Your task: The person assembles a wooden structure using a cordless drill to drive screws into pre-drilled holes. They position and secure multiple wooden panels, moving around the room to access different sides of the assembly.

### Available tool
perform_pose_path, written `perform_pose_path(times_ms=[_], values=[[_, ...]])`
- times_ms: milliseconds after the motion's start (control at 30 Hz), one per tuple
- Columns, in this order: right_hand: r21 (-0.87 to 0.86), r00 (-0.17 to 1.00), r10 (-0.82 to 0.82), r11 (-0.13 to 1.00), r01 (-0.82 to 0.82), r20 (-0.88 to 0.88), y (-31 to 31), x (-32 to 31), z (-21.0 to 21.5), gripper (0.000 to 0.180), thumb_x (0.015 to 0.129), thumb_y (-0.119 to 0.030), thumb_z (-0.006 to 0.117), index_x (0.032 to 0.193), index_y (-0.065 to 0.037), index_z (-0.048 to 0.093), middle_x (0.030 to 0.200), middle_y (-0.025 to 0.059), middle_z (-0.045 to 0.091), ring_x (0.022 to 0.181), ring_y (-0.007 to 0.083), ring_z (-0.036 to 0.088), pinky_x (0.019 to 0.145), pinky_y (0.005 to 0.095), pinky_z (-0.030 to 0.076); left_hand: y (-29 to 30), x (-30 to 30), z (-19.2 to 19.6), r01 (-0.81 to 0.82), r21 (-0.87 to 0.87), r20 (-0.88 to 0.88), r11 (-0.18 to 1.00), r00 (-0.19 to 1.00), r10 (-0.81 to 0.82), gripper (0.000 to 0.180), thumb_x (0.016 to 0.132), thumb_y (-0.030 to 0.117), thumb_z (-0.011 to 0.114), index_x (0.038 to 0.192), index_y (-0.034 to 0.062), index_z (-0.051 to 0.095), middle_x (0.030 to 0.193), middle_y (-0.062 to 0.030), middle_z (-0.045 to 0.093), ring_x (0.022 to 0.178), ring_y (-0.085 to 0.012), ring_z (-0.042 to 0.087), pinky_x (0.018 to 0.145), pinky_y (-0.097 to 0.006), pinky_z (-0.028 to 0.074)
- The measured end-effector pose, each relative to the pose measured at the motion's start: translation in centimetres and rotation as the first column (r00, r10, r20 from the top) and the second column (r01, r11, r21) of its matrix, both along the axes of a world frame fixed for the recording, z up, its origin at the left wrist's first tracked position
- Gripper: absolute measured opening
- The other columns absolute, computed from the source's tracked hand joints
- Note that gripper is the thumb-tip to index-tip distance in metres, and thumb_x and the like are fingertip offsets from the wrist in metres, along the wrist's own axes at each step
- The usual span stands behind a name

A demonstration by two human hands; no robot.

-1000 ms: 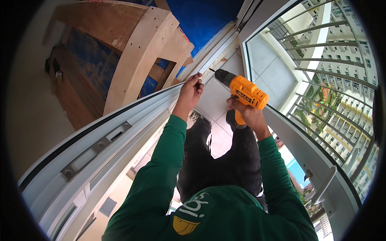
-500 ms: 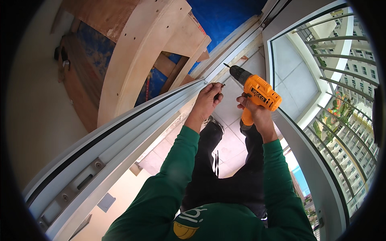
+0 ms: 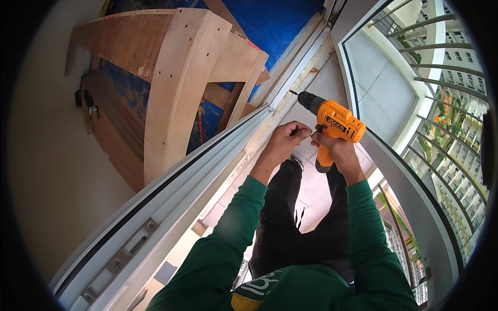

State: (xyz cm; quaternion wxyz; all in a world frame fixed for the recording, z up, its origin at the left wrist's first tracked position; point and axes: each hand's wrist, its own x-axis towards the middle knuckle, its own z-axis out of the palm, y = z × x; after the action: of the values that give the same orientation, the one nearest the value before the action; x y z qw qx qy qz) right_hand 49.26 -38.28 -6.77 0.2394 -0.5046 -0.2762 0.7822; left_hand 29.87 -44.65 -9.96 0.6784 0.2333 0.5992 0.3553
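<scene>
In my right hand (image 3: 340, 150) is an orange and black cordless drill (image 3: 337, 118), gripped by its handle with a short bit (image 3: 294, 92) pointing to the far left. Close beside it, my left hand (image 3: 282, 145) is closed in a pinch, its fingertips meeting those of my right hand. A small dark screw sits in that pinch, mostly hidden by the fingers. Both hands are above the tiled floor, between the sliding door track and the glazed door.
To the left runs a white door frame (image 3: 192, 171) with a metal latch plate (image 3: 119, 262). Beyond it stands a plywood structure (image 3: 176, 78) on a blue sheet (image 3: 293, 26). On the right are a glass door panel (image 3: 381, 78) and balcony railings (image 3: 446, 65).
My left hand has moved right, its fingertips now at the fingers of my right hand. The drill has shifted slightly right and nearer. The view has turned a little.
</scene>
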Motion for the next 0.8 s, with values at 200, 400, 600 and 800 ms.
perform_pose_path(times_ms=[200,400,600,800], values=[[-0.075,0.993,-0.119,0.990,0.121,0.023,-1.6,-0.2,-1.0,0.046,0.087,-0.002,0.081,0.129,-0.002,0.064,0.113,0.0071,0.067,0.091,0.0208,0.073,0.083,0.0374,0.063,-1.2,0.0,-1.3,-0.319,-0.064,0.133,0.945,0.936,0.325,0.031,0.111,0.034,0.066,0.119,0.0037,0.069,0.093,0.0011,0.062,0.083,-0.0079,0.056,0.072,-0.022,0.044],[-0.076,0.972,-0.234,0.969,0.233,-0.003,-2.8,0.2,-2.7,0.051,0.087,-0.002,0.080,0.134,-0.003,0.061,0.115,0.0067,0.065,0.099,0.0215,0.071,0.086,0.0386,0.063,-2.4,-0.2,-2.1,-0.338,-0.233,0.248,0.912,0.886,0.391,0.040,0.116,0.044,0.050,0.113,0.0061,0.063,0.082,0.0016,0.049,0.075,-0.0095,0.052,0.065,-0.024,0.041],[-0.062,0.965,-0.259,0.965,0.255,-0.049,-2.8,-0.3,-4.5,0.042,0.088,-0.004,0.081,0.126,-0.001,0.064,0.111,0.0066,0.069,0.095,0.0188,0.073,0.086,0.0353,0.063,-2.6,1.8,-2.6,-0.321,-0.147,0.239,0.936,0.906,0.349,0.041,0.117,0.044,0.050,0.116,0.0063,0.064,0.082,0.0033,0.047,0.070,-0.0074,0.047,0.058,-0.022,0.037],[-0.047,0.971,-0.216,0.976,0.212,-0.100,-2.1,-0.9,-5.7,0.036,0.092,-0.007,0.078,0.124,-0.001,0.064,0.100,0.0062,0.071,0.089,0.0175,0.071,0.083,0.0330,0.059,-2.3,2.3,-4.3,-0.289,-0.109,0.233,0.951,0.923,0.307,0.037,0.115,0.040,0.057,0.124,0.0060,0.066,0.074,0.0078,0.044,0.061,-0.0030,0.039,0.053,-0.021,0.032]])
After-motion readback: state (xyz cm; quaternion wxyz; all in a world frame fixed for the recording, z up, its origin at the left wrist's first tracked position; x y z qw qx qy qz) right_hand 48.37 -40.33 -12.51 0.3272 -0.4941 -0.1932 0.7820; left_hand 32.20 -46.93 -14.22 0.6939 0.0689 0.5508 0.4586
